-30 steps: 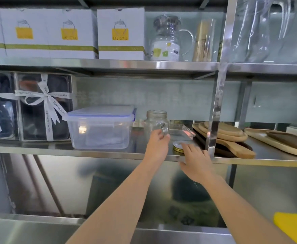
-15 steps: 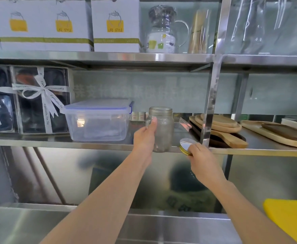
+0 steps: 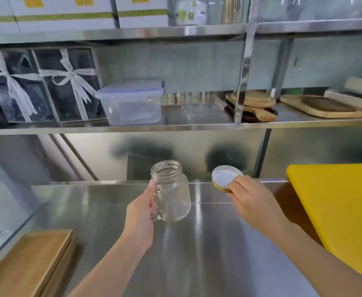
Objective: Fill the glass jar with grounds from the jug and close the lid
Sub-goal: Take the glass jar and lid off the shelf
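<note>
1. The left hand (image 3: 140, 213) is wrapped around the glass jar (image 3: 171, 192); its thumb lies up the jar's near-left side, and the other fingers curl behind the glass, seen through it.
2. The jar is empty and open-mouthed, leaning slightly toward twelve o'clock. Whether its base touches the steel counter (image 3: 197, 243) or is held just above it cannot be told.
3. The right hand (image 3: 250, 199) pinches the lid (image 3: 225, 177) at its five o'clock edge, fingertips on top, lifting it clear of the counter.
4. The lid is tilted so its pale inner face shows, with a gold rim around it. It is at three o'clock from the jar's mouth, near but apart.
5. Outward at three o'clock from the right hand, a yellow board (image 3: 343, 211) leans over the counter's edge.
6. At seven o'clock from the left hand, a wooden tray (image 3: 30, 264) rests on the counter.
7. At twelve o'clock, the shelf (image 3: 175, 126) carries a clear plastic box (image 3: 132, 103), ribbon-tied dark packages (image 3: 40, 86) and wooden boards (image 3: 325, 107).
</note>
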